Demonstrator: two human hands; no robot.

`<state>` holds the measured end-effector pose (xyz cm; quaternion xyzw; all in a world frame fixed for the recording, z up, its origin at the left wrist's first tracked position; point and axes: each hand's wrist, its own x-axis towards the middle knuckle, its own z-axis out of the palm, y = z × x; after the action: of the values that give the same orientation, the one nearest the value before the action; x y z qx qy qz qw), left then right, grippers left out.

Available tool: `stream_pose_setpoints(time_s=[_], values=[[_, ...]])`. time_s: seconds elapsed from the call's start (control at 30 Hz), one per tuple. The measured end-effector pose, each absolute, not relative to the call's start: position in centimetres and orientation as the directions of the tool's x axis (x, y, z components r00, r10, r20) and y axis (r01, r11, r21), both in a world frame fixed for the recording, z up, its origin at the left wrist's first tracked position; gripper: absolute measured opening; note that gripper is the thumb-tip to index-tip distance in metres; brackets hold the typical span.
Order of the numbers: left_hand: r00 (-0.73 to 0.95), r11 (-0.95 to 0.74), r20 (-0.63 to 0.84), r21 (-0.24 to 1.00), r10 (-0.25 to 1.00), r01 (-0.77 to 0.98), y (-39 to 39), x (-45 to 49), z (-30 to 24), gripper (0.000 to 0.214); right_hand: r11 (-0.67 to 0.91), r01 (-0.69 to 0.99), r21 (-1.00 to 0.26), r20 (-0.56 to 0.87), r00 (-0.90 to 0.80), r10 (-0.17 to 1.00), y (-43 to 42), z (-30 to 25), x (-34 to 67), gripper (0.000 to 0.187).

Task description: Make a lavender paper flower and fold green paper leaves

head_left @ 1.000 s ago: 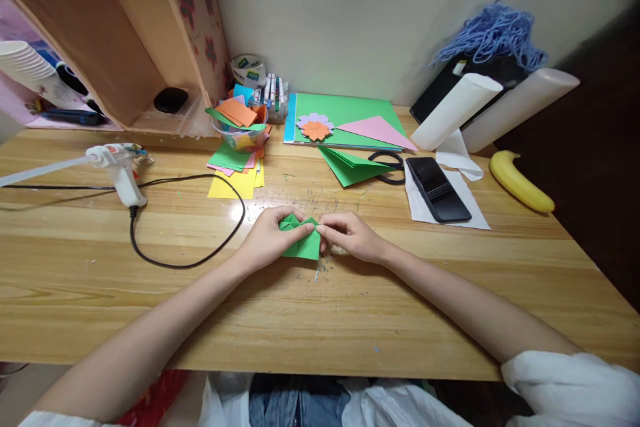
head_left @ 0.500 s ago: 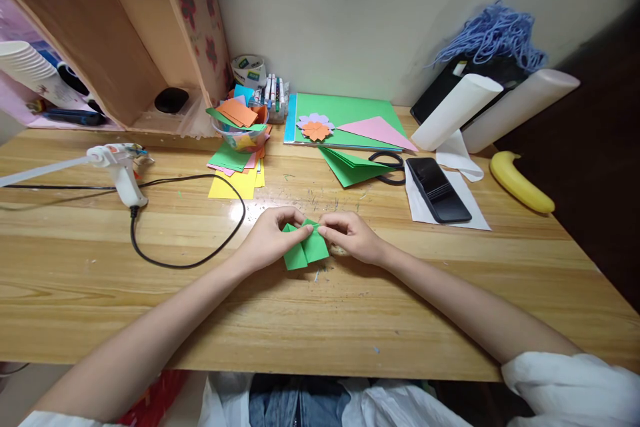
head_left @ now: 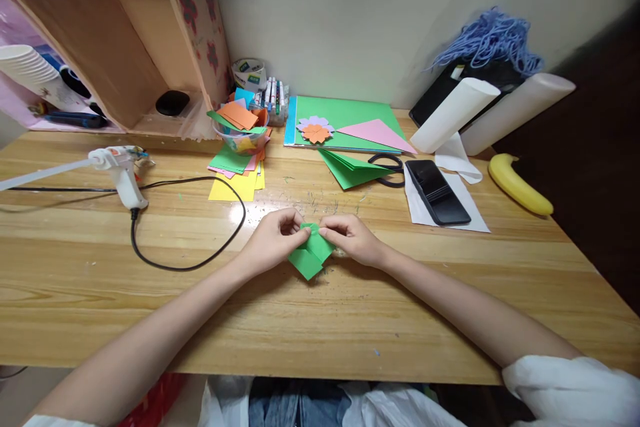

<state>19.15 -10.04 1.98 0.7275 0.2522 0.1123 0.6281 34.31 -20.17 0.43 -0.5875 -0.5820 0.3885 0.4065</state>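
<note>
A small piece of folded green paper [head_left: 310, 257] is held between both hands, low over the middle of the wooden table. My left hand [head_left: 276, 238] pinches its upper left part between thumb and fingers. My right hand [head_left: 353, 237] pinches the upper right part in the same way, thumb on top. Creases and overlapping flaps show on the paper, and its lower corner points toward me. Fingertips behind the paper are hidden. Beyond the hands lies a larger folded green sheet [head_left: 350, 172], next to black-handled scissors [head_left: 395, 170].
A white glue gun [head_left: 120, 177] stands at left, its black cord looping toward my left hand. Paper scraps fill a plastic cup [head_left: 243, 140]. A phone [head_left: 438, 192] lies on white paper, with a banana [head_left: 520, 185] further right. Paper flowers [head_left: 315, 130] rest on a green pad [head_left: 367, 110].
The folded green paper has turned between my fingers, so its lower corner now points toward me. Both hands keep their pinch and have barely moved.
</note>
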Motion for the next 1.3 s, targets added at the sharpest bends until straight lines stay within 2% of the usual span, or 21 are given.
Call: stream_pose_setpoints(time_s=[0.3, 0.43, 0.83, 1.03, 1.3], values=[[0.762, 0.042, -0.123, 0.991, 0.636, 0.125, -9.4, 19.4, 2.2, 0.021, -0.036, 0.191, -0.981, -0.029, 0.039, 0.999, -20.0, 0.7, 34.3, 0.028], [0.728, 0.075, -0.144, 0.989, 0.67, 0.126, -9.2, 19.5, 2.3, 0.022, -0.054, 0.172, -0.984, -0.043, 0.068, 0.997, -20.0, 0.2, 34.5, 0.032], [0.807, -0.019, -0.167, 0.976, 0.566, 0.215, -9.8, 19.2, 2.5, 0.016, -0.053, 0.25, -0.967, -0.047, 0.03, 0.998, -20.1, 0.6, 34.4, 0.033], [0.834, -0.103, -0.129, 0.971, 0.537, 0.216, -10.1, 19.1, 2.3, 0.015, -0.034, 0.198, -0.98, -0.015, 0.093, 0.996, -20.1, 0.2, 34.1, 0.017], [0.851, -0.145, -0.129, 0.962, 0.51, 0.233, -10.4, 19.0, 2.3, 0.016, -0.014, 0.211, -0.977, 0.012, 0.12, 0.993, -20.1, 0.5, 34.0, 0.015]])
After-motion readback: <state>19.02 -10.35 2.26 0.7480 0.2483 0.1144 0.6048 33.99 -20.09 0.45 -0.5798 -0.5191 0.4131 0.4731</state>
